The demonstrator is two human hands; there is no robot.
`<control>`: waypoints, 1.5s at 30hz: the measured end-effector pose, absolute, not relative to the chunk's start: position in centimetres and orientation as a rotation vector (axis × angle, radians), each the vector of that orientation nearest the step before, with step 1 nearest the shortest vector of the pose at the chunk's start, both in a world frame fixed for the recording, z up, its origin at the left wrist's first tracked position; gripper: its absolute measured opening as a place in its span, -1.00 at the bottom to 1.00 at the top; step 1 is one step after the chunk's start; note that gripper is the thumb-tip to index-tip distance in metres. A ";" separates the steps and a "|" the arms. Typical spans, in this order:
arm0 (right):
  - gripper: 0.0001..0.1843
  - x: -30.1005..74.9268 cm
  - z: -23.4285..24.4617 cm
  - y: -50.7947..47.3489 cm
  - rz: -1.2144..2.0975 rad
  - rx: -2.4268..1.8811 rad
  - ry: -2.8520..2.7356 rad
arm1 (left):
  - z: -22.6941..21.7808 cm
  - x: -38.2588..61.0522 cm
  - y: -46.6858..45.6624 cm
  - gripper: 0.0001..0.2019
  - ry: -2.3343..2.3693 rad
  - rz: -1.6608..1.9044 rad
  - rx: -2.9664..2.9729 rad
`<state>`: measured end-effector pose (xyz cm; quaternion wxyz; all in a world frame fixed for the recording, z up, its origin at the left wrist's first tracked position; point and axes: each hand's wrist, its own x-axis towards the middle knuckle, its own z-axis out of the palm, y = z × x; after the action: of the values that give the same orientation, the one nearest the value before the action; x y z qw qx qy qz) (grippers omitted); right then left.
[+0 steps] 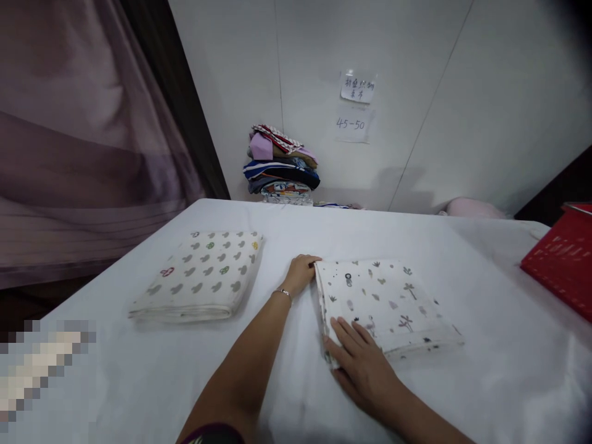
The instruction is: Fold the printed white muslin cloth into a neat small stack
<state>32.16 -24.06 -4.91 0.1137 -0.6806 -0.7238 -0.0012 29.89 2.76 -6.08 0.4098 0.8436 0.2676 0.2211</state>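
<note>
A folded white cloth printed with small palm trees, leaves and a flamingo lies on the table, right of the middle. My left hand is closed at its far left corner, fingers curled over the edge. My right hand lies over the near left corner, fingers stretched and apart on the fabric. To the left rests a second folded cloth, cream with grey mushrooms and a few coloured ones; neither hand touches it.
The table has a white cover. Behind its far edge stands a stack of folded fabrics against the wall. A red box-like object sits at the right edge, and a pinkish curtain hangs on the left.
</note>
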 end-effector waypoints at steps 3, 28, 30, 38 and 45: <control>-0.41 32.1 -4.9 -24.2 -0.036 -1.987 -2.115 | -6.0 29.0 2.6 -0.62 0.730 0.563 1.991; -0.79 35.3 -0.4 -15.2 0.321 -2.253 -1.286 | -6.4 25.4 -6.6 -0.79 0.883 0.783 1.664; -0.80 35.2 -0.9 -14.4 0.311 -2.288 -1.271 | -6.7 25.3 -6.5 -0.79 0.858 0.774 1.669; -0.85 35.8 -1.4 -14.0 0.359 -2.274 -1.234 | -6.4 25.4 -6.4 -0.84 0.837 0.754 1.693; -0.86 36.0 -1.6 -14.0 0.424 -2.190 -1.179 | -6.0 25.4 -6.8 -0.86 0.849 0.757 1.699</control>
<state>36.01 -14.01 -1.65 0.3045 -0.8267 -0.4452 0.1602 25.36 -6.79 -5.97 0.5214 0.7089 0.3545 0.3161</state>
